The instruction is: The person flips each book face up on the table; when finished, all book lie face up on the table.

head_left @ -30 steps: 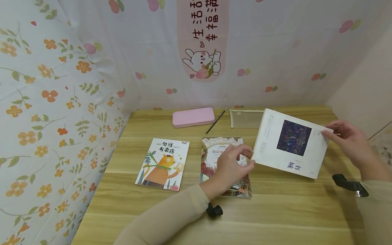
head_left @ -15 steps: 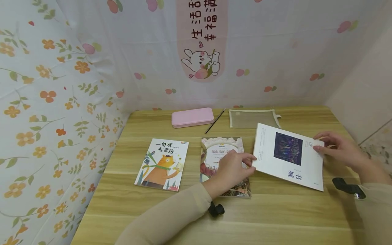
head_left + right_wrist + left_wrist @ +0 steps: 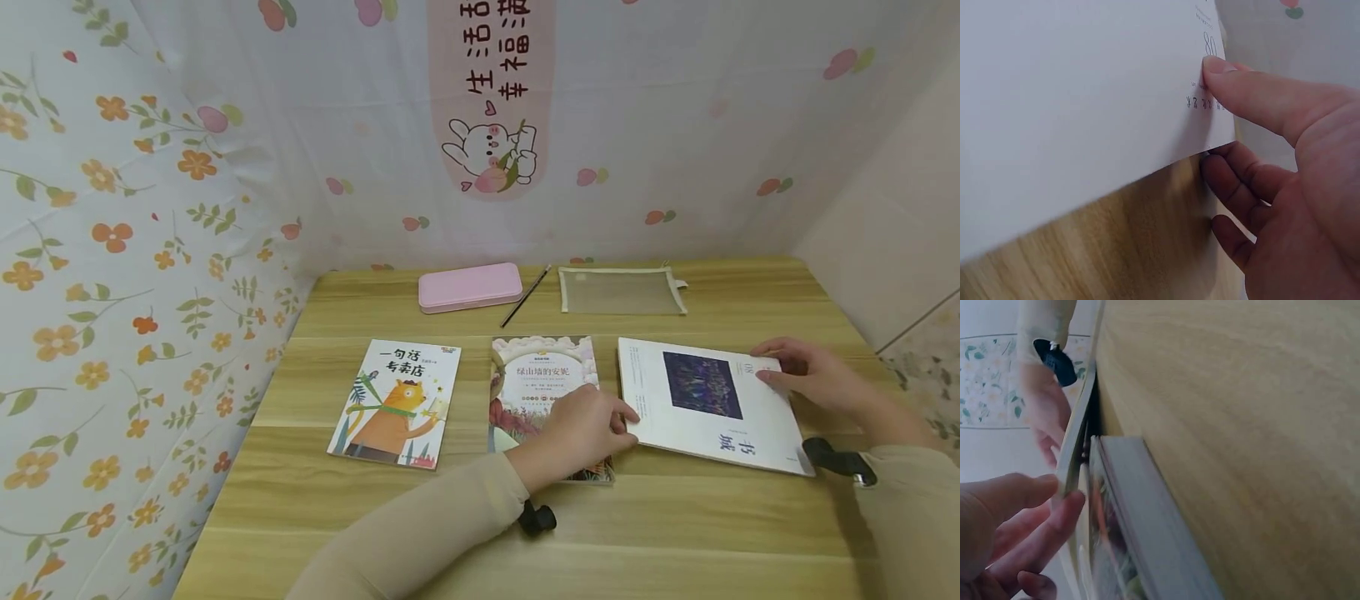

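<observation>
While nearly flat, white book [image 3: 712, 408] pinched between both hands' fingers [image 3: 1254, 103].

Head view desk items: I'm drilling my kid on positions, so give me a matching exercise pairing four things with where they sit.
Things:
1. pink pencil case
2. mesh pouch
3. orange-cat picture book
4. white book

Places:
A. front row, leftmost
B. held at both ends by two hands
C. back row, right of the pen
D. back row, left of the pen

Pairs: 1-D, 2-C, 3-A, 4-B
</observation>
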Demonstrator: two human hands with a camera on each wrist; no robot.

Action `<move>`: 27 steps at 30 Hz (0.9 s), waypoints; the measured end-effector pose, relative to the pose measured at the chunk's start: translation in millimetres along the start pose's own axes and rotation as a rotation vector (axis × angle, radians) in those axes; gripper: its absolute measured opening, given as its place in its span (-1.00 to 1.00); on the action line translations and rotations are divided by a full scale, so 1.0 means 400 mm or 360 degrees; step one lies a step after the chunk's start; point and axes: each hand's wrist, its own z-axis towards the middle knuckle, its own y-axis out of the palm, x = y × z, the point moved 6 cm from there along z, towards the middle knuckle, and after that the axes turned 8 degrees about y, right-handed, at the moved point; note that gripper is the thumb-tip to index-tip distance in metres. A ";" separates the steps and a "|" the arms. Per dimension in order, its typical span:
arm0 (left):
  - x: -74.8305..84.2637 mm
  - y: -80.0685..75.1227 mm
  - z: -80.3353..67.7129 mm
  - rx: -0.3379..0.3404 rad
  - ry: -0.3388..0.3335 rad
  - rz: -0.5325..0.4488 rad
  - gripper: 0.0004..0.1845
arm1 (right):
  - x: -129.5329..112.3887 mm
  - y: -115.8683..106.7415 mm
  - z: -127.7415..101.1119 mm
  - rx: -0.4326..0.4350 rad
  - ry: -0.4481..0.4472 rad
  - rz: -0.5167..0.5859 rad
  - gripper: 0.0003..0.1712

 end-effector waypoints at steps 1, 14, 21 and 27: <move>0.003 0.006 -0.001 -0.0035 0.0004 0.0035 -0.81 | 0.000 0.003 0.001 0.0002 -0.0007 -0.0005 -0.57; 0.017 0.045 -0.013 -0.0198 0.0141 0.0279 -0.87 | -0.012 0.014 0.018 -0.0017 0.0004 -0.0084 -0.55; 0.016 0.040 -0.015 -0.0218 0.0177 0.0318 -0.80 | -0.026 0.015 0.013 0.0003 -0.0033 -0.0040 -0.67; 0.006 0.039 -0.012 -0.0271 0.0214 0.0215 -0.81 | -0.023 0.009 -0.015 0.0173 -0.0092 0.0046 -0.72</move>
